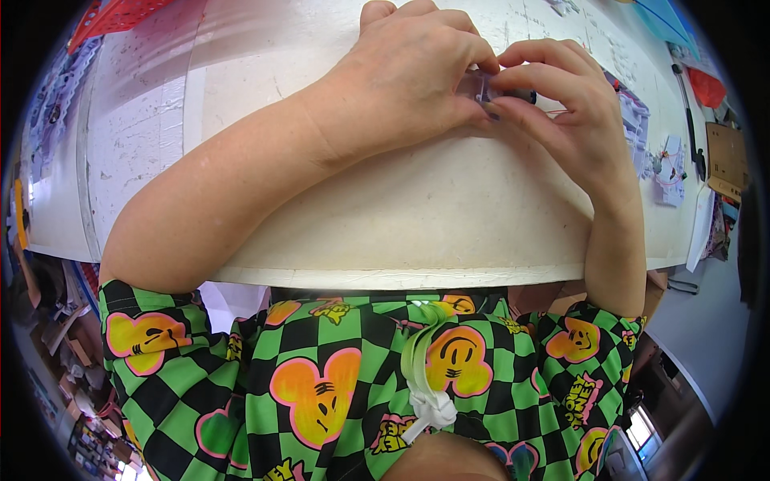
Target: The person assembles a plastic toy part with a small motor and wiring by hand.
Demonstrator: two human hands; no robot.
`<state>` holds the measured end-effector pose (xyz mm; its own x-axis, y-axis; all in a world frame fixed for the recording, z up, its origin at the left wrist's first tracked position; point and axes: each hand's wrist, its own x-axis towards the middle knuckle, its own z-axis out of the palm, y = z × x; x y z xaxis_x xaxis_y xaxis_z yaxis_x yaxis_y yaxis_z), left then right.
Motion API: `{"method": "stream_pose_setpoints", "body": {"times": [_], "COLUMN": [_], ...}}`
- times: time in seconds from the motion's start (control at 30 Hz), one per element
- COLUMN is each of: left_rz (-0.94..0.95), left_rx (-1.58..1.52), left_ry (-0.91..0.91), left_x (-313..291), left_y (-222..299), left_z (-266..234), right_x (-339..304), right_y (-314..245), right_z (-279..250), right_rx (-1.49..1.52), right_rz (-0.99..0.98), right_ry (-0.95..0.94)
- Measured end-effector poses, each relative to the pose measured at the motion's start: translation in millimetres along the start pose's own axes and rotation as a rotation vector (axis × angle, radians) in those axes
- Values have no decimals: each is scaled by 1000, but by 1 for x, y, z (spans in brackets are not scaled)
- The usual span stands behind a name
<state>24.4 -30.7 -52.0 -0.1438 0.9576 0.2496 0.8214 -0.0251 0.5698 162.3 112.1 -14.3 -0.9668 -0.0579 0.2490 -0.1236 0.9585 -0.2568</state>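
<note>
At the far side of the white table [385, 216] my two hands meet over one small object. My left hand [413, 76] pinches a small translucent plastic piece [475, 85] between thumb and fingers. From the other side, the thumb and forefinger of my right hand [573, 100] close on the same piece. A short dark rounded end [526, 95] shows beneath my right fingers, with a thin red wire [553, 111] beside it. My fingers cover most of the piece, so its full shape is hidden.
Pale plastic parts [635, 120] and a white part with thin wires [670, 170] lie to the right. A red perforated basket [120, 18] is at the far left, a light blue container [664, 26] at the far right. A cardboard box [726, 160] stands beyond the table's right side.
</note>
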Motion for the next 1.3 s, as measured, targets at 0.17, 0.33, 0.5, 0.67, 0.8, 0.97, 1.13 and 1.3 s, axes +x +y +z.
{"method": "stream_pose_setpoints", "body": {"times": [0.17,0.33,0.5,0.67,0.8,0.97,1.13,1.3], "left_rz": [-1,-2,37,-21,-43,-60,-36,-32], "left_rx": [42,8,46,48,24,29,38,34], "left_ry": [4,-17,99,93,77,84,95,83], "left_x": [3,3,5,-16,-31,-44,-50,-55], "left_y": [3,1,-6,-16,-14,-8,-4,-3], "left_z": [-2,-5,10,12,10,5,-2,-8], "right_x": [-5,-12,-11,-18,-21,-16,5,24], "right_y": [-2,-3,0,56,110,165,182,173], "right_z": [-2,-9,-14,-29,-47,-55,-68,-86], "right_rx": [0,-137,-176,325,428,806,466,56], "right_rz": [61,1,-9,545,815,1082,859,503], "right_ry": [38,-24,-27,513,697,799,830,771]}}
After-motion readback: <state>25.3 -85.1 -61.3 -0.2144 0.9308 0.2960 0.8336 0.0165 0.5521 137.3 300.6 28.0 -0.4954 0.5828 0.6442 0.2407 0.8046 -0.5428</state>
